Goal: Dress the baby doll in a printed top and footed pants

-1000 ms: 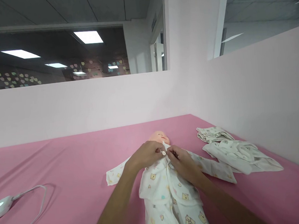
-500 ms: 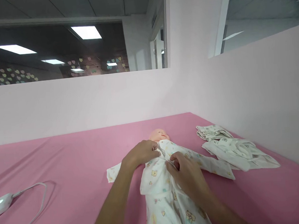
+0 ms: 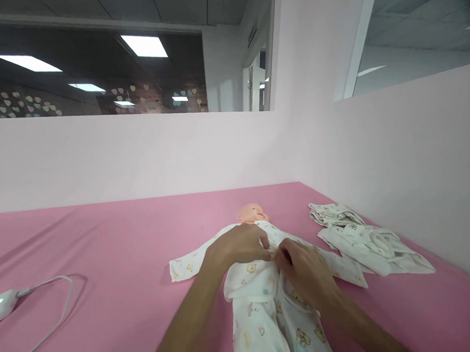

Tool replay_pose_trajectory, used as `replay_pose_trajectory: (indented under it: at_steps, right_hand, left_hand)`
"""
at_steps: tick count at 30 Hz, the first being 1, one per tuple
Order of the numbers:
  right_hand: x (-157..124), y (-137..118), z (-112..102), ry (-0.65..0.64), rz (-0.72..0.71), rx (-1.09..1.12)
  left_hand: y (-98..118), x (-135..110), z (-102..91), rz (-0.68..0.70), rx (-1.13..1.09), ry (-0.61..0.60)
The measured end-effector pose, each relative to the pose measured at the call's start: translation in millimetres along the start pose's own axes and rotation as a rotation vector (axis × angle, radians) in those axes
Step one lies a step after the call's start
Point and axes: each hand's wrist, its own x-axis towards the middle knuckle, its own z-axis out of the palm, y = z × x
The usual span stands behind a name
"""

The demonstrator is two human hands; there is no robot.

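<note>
A baby doll (image 3: 252, 213) lies on its back with its head away from me. It wears white baby clothes (image 3: 253, 287) printed with small bears, the sleeves spread out to both sides. My left hand (image 3: 243, 243) is on the chest, thumb and fingers pinching the cloth at the front opening. Close beside it, my right hand (image 3: 303, 265) has its fingers closed on the edge of the same front. The fingertips of both hands nearly meet, and what exactly lies between them is hidden.
The pink padded surface (image 3: 115, 248) runs back to white walls. Folded white printed clothes (image 3: 374, 246) lie at the right by the wall. A white device with a cord (image 3: 3, 307) lies at the left edge. Windows stand above the walls.
My left hand has moved to the right and slightly down across the chest, toward my right hand. The right hand has shifted slightly right. The view has tilted a little.
</note>
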Motion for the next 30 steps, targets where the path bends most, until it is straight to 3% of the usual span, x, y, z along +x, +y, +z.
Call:
replay_pose_trajectory:
  at_steps: [4, 7, 13, 22, 30]
  right_hand:
    - [-3.2, 1.9, -8.0, -0.117, 0.103, 0.44]
    - [-4.5, 0.9, -11.9, -0.142, 0.084, 0.555]
    - [-2.4, 0.9, -7.4, -0.169, 0.126, 0.565]
    - [-4.6, 2.3, -10.7, -0.178, 0.081, 0.549]
    - [-8.0, 1.3, -8.7, -0.139, 0.014, 0.567]
  left_hand:
    - [4.1, -1.2, 3.8, 0.035, 0.014, -0.015]
    - [8.0, -0.8, 6.4, 0.033, 0.091, 0.002]
    - [9.3, -0.6, 8.9, 0.025, 0.167, 0.037]
    - [0.0, 0.5, 5.8, 0.138, 0.109, 0.006]
    - [0.9, 1.9, 5.1, 0.12, 0.131, -0.035]
